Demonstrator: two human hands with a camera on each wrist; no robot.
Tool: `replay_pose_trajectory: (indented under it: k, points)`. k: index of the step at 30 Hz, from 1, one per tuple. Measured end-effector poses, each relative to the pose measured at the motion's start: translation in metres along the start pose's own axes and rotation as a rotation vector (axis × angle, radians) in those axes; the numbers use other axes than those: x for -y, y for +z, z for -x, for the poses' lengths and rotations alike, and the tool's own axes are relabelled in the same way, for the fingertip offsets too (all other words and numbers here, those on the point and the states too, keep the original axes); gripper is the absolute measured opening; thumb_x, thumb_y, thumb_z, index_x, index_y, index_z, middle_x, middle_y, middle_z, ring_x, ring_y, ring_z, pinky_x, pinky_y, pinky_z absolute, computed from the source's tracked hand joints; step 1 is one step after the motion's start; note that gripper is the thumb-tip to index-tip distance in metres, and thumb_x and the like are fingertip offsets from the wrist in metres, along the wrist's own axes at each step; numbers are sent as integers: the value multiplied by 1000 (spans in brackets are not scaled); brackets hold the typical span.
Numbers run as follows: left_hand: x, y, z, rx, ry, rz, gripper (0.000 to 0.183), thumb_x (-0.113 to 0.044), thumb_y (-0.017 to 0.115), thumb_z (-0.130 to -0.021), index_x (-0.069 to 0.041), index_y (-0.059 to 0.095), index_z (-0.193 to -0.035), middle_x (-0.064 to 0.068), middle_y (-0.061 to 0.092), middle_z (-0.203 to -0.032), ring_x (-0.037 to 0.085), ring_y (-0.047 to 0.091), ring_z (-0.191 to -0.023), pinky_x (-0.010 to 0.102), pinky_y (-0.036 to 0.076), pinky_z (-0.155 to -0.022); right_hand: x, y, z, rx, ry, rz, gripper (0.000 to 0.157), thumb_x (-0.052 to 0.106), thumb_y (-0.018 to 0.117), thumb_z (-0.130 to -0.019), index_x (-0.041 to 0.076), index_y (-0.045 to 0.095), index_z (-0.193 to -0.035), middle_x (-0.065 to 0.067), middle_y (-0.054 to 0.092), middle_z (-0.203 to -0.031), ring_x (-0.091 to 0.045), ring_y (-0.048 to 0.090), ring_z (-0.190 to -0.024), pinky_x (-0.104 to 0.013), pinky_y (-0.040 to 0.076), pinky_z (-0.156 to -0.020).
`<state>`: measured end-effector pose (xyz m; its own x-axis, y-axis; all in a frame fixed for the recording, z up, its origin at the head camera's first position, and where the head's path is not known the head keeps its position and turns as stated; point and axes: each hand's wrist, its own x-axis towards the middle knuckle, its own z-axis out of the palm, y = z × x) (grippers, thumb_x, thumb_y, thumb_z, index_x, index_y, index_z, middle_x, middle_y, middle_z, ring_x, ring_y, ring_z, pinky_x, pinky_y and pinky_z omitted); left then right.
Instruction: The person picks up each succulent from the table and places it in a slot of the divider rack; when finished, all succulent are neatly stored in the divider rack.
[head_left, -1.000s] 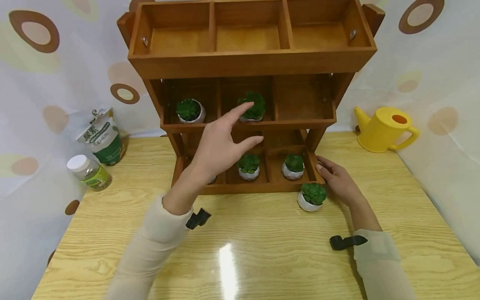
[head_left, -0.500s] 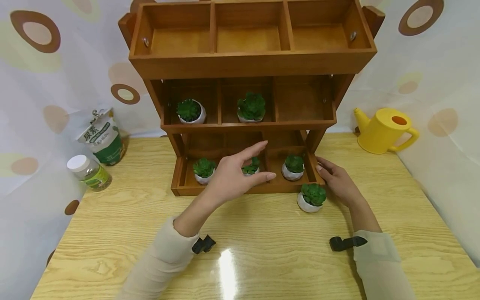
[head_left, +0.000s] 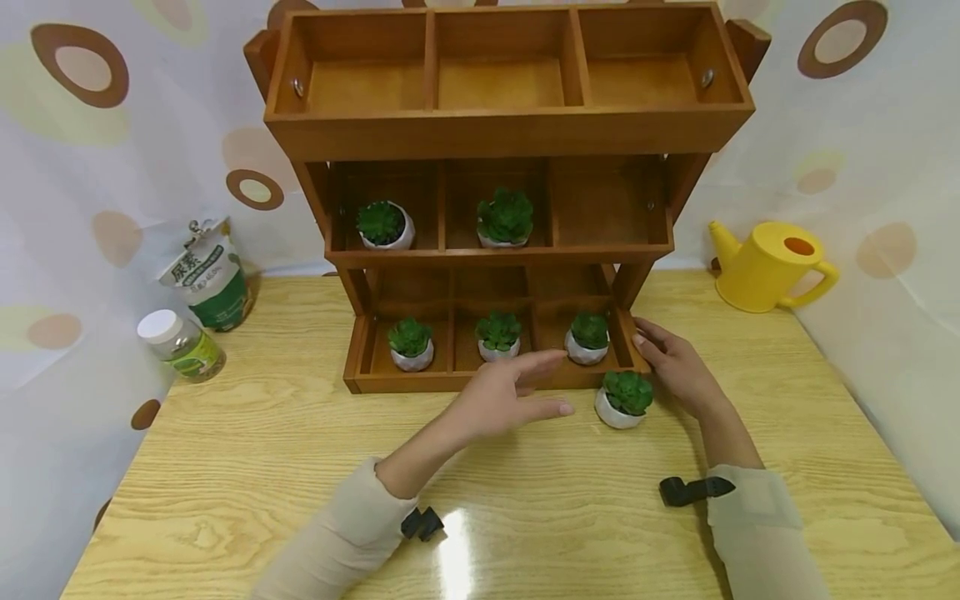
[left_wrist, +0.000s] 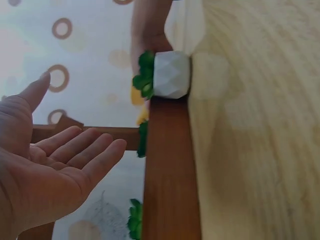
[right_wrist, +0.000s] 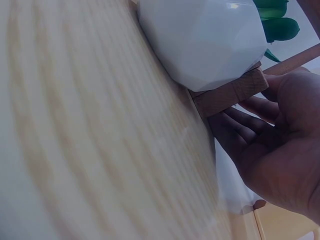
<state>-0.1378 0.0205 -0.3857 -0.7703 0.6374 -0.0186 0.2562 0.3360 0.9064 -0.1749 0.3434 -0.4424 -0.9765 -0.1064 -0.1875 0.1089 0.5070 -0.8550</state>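
My left hand [head_left: 510,396] hangs over the table in front of the wooden shelf [head_left: 480,382], fingers and thumb spread, holding nothing. To its right, a potted succulent [head_left: 621,402] in a white faceted pot stands on the table against the shelf's lower right front corner. Seen from the left wrist, that pot [left_wrist: 171,75] lies beyond the fingertips. My right hand [head_left: 678,367] touches the outer side of the lowest tier's right end. Its fingers [right_wrist: 240,127] lie extended against the end board in the right wrist view, the white pot [right_wrist: 205,42] close beside them.
Potted succulents fill the lowest tier: left [head_left: 411,346], middle [head_left: 498,335] and right [head_left: 587,337]. The middle tier has one at left [head_left: 386,225] and one in its centre [head_left: 505,218]. A yellow watering can [head_left: 768,267] stands right; a jar [head_left: 182,346] and pouch [head_left: 210,279] left.
My left hand has come down from in front of the middle tier and drifted right, toward the succulent on the table. My right hand stays at the shelf's end.
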Motion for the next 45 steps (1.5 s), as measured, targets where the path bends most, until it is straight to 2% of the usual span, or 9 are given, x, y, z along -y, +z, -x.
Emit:
replay_pose_trajectory:
  k: [6,14,19,28,35,45]
  points:
    - [12,15,-7,58,-44,2,68,-45,76,-90,-28,50,-151,-5,56,-150,14,53,-138,30,51,-106,0,-1,-1,0,7,2,67,46,36,-109,12,17,-164,-21,30,-164,-40,34,-150,-56,27,-121]
    - [24,35,-21,143,-83,-116,74,-54,72,-90,-23,47,-153,-3,58,-148,14,56,-136,32,48,-109,-2,-1,-3,-7,7,5,67,47,37,-109,12,18,-164,-21,31,-164,-41,36,-148,-57,28,-120]
    - [28,44,-32,140,-99,-165,77,-55,73,-89,-23,46,-153,-3,58,-148,12,57,-135,30,47,-110,-2,0,-3,-9,8,12,68,48,37,-109,12,19,-164,-22,33,-163,-42,36,-148,-59,27,-121]
    - [26,50,-44,118,-110,-209,77,-54,74,-88,-26,46,-154,-3,59,-147,12,57,-134,31,47,-109,-2,0,-3,-10,0,8,67,48,37,-109,13,19,-164,-22,34,-162,-41,38,-147,-58,28,-120]
    - [24,54,-51,123,-127,-244,79,-55,73,-88,-26,43,-155,-4,57,-149,12,51,-139,31,44,-113,-4,1,-1,-9,1,11,68,47,38,-109,12,19,-164,-22,33,-163,-42,31,-150,-60,23,-121]
    - [24,56,-59,126,-87,-270,75,-51,73,-90,-22,46,-154,-5,55,-150,12,51,-139,29,45,-111,-2,1,0,-14,-7,11,67,45,38,-109,10,21,-163,-22,33,-163,-41,32,-150,-59,25,-121]
